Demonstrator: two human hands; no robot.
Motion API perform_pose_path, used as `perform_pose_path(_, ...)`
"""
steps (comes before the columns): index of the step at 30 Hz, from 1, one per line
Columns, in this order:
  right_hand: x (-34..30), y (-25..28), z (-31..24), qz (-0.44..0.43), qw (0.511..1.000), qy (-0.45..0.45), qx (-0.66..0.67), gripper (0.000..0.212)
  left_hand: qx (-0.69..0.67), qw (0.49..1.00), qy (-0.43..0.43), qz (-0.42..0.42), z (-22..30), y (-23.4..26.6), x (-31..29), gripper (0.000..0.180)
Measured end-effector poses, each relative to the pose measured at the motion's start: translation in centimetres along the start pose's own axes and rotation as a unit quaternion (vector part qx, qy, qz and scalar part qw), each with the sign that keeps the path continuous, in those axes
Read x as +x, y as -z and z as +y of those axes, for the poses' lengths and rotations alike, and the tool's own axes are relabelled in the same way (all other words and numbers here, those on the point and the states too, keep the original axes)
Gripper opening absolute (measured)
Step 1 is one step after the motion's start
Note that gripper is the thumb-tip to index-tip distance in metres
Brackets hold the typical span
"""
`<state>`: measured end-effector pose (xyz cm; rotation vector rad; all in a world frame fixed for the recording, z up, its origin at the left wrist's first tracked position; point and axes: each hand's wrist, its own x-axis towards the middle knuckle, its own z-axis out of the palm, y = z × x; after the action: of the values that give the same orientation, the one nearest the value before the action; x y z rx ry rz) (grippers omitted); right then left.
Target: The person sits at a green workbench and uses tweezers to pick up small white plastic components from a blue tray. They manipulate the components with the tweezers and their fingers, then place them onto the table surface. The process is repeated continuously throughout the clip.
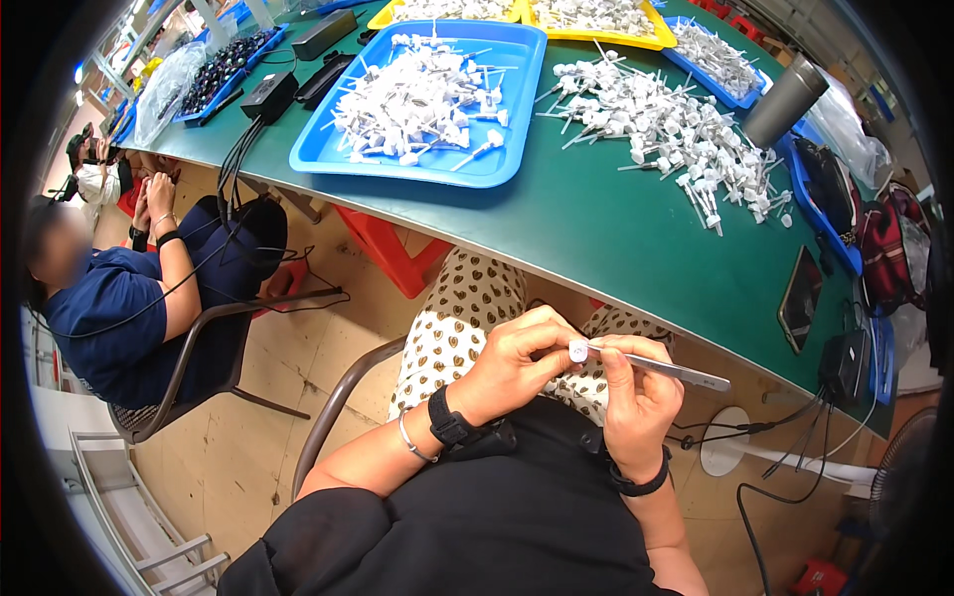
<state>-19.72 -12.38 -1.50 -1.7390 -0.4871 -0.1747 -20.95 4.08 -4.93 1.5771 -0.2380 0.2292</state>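
Above my lap, my left hand pinches a small white plastic part between thumb and fingers. My right hand is closed round metal tweezers, their tips touching the white part and their blunt end pointing right. Beyond my hands, on the green table, a blue tray carries a heap of similar white parts with thin stems. A second loose pile of white parts lies directly on the table to the right of the tray.
Yellow trays and another blue tray stand at the back. A dark grey cylinder and a phone are on the right. Cables hang from the table. A co-worker sits on the left.
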Motion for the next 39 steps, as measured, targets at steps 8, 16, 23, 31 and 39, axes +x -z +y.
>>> perform_pose_path(8,0.5,-0.7,0.1,0.022,0.999,0.045,-0.021,0.004,0.002,1.000,0.009,-0.002,-0.1,0.0,-0.1,0.009)
perform_pose_path(16,1.7,0.1,-1.1,-0.071,0.983,0.115,-0.128,0.003,0.045,0.998,0.001,-0.045,-0.4,0.9,0.0,0.010)
perform_pose_path(23,0.6,0.3,-0.2,0.054,0.991,-0.052,0.111,0.013,-0.113,0.987,0.109,-0.032,0.6,1.5,0.5,0.011)
perform_pose_path(31,0.8,1.6,0.0,0.055,0.986,-0.048,0.153,0.015,-0.118,0.989,0.089,-0.029,0.0,1.5,0.4,0.014)
perform_pose_path(39,1.4,3.1,0.2,0.101,0.975,-0.023,0.196,0.014,0.073,0.996,-0.055,0.012,4.0,4.1,4.6,0.014)
